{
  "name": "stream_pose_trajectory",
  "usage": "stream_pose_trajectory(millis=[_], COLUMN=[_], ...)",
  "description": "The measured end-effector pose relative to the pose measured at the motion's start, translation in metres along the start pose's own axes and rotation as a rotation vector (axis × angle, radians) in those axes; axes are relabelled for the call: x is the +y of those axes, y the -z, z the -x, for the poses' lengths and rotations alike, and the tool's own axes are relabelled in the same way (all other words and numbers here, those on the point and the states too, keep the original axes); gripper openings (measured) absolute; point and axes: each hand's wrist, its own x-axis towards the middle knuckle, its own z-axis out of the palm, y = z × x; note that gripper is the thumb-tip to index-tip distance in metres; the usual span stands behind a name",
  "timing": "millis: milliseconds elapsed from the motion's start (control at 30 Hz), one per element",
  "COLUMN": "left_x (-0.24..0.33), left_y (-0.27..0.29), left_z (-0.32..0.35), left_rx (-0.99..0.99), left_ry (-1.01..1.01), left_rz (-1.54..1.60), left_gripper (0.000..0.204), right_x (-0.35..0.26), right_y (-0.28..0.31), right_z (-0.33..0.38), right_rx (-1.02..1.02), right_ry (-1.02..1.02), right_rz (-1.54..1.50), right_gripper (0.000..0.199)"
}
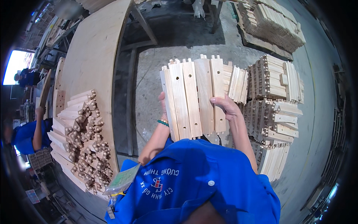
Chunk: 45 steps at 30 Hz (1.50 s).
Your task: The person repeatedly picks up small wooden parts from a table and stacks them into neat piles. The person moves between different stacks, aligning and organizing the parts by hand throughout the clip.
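Grey concrete floor [179, 59] spreads below, with stacks of pale wooden parts [276, 97] piled to the person's right and a long plywood bench [93, 63] on the left carrying a heap of short notched wood pieces [82, 138]. Both hands hold up a bundle of flat wooden slats [194, 99] in front of the chest, side by side and upright (about five of them, light, smooth, each drilled with small round holes and ending in stubby tenons at the top). The left hand [163, 106] clasps the bundle's left edge, its fingers mostly hidden behind the wood. The right hand [225, 106] grips the right edge, fingers pressed together across the outer slat's face. Another person in blue [28, 134] works at far left.
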Motion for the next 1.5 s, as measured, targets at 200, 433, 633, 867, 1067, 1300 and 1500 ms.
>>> stream_pose_trajectory(millis=[200,433,633,867,1067,1300,1500], left_x=[-0.002,-0.004,0.007,0.052,0.099,0.143,0.188], left_y=[-0.023,-0.014,-0.027,-0.012,-0.011,0.013,0.002], left_z=[0.004,0.017,0.030,0.052,0.059,0.069,0.083], left_rx=[-0.150,-0.222,-0.198,-0.095,0.022,0.293,0.353], left_ry=[0.131,0.171,0.119,-0.102,-0.257,-0.314,-0.374], left_rz=[0.028,0.301,0.214,0.199,0.067,-0.015,-0.082], left_gripper=[0.101,0.107,0.103,0.098,0.097,0.080,0.072], right_x=[0.008,0.028,0.058,0.030,0.020,0.048,0.058], right_y=[0.012,0.029,0.072,0.026,-0.055,-0.103,-0.144], right_z=[0.001,-0.006,-0.009,-0.031,-0.087,-0.151,-0.188], right_rx=[0.006,-0.247,-0.245,-0.438,-0.538,-0.524,-0.587], right_ry=[-0.051,-0.134,-0.106,-0.023,-0.249,-0.405,-0.411], right_rz=[-0.127,-0.435,-0.662,-0.602,-0.503,-0.416,-0.338], right_gripper=[0.070,0.061,0.074,0.094,0.079,0.068,0.063])
